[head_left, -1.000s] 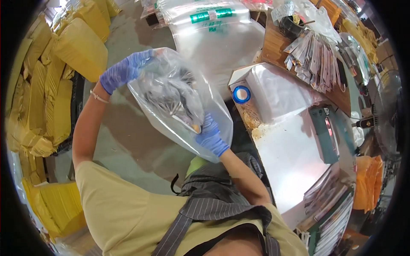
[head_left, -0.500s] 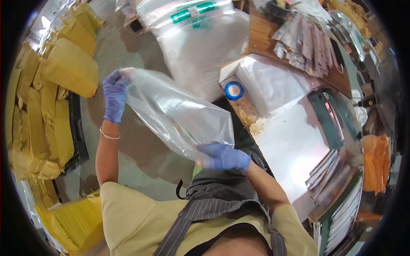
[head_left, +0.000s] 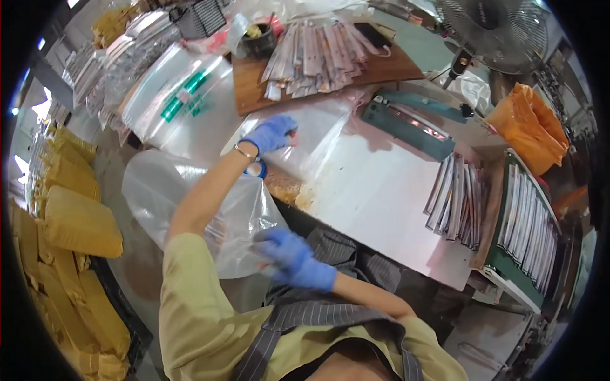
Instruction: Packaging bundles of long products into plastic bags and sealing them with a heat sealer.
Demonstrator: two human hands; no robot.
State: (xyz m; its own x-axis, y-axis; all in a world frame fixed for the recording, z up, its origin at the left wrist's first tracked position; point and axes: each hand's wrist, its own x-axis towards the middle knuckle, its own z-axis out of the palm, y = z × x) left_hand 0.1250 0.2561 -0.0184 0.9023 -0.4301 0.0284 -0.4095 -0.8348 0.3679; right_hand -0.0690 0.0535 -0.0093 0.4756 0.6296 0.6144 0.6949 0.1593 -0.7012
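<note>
The left hand (head_left: 272, 134) is seen half-curled at clear plastic (head_left: 318, 141), the right hand (head_left: 293, 259) blurred beside a large bag (head_left: 243, 219); neither grip can be determined.

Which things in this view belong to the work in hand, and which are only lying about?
Apparently in use:
large clear bag, by the blurred right hand
flat clear plastic, at the left hand

Apparently just lying about:
orange sack
fan
yellow packages
dark pot

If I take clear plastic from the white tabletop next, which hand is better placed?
Probably your left hand: it's at that clear plastic, while your right hand is lower, by the large clear bag.
</note>
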